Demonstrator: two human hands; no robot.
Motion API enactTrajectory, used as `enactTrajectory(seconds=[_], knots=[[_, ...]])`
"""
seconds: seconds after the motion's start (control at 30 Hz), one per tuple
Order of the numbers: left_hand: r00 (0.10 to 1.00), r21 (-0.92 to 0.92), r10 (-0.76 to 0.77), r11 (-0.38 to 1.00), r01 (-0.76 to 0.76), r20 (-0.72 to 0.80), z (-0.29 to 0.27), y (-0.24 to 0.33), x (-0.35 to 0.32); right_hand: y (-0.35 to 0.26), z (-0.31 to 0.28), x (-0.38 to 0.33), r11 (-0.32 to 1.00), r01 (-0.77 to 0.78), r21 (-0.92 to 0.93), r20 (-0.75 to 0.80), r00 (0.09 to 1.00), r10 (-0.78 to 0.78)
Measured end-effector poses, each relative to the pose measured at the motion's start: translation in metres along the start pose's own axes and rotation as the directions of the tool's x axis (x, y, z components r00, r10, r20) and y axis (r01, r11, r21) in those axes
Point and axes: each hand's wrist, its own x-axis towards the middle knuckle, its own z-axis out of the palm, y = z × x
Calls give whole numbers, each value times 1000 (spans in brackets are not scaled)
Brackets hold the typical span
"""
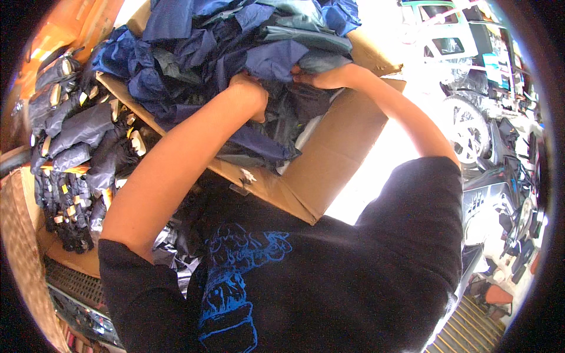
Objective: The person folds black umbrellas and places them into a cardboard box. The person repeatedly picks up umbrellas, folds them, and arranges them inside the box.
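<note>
A cardboard box [335, 159] with raised flaps stands in front of my chest. It is heaped with crumpled thin fabric pieces [170, 23] in dark blue, brighter blue and grey-green. My left hand [252, 94] is curled closed at the near side of the heap, on a dark blue fabric piece [273, 59]; its fingertips are hidden by the cloth. From the right, my right hand [323, 76] reaches over the box flap and pinches the same piece at its right end, beside a greyer fold. Darker cloth fills the box below both hands.
Left of the box, many black wrapped bundles [82, 132] with pale ends are stacked. To the right, in bright light, are a spoked wheel [468, 129], a pale green vehicle-like panel [444, 29] and assorted dark parts. A slatted grating [471, 323] lies at lower right.
</note>
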Motion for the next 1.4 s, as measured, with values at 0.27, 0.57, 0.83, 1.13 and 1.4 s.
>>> enactTrajectory(seconds=[0.27,0.57,0.83,1.13,1.4], knots=[[983,-467,185,868,-171,-16,-39,4,-35,-26,-84,-44,935,-91,341,55,996,77],[712,-766,-300,124,-630,-634,-41,-3,-137,-56,-94,-48,593,280,755,-448,880,155],[309,-715,-734,330,-616,-605,18,15,-253,-186,-80,-29,138,519,844,-486,847,-213],[-133,-775,-924,374,-508,-359,164,90,-381,-390,-35,57,707,591,388,-98,790,-606],[-318,-708,-893,-1,-706,318,250,171,-426,-512,56,188,573,631,523,245,532,-811]])
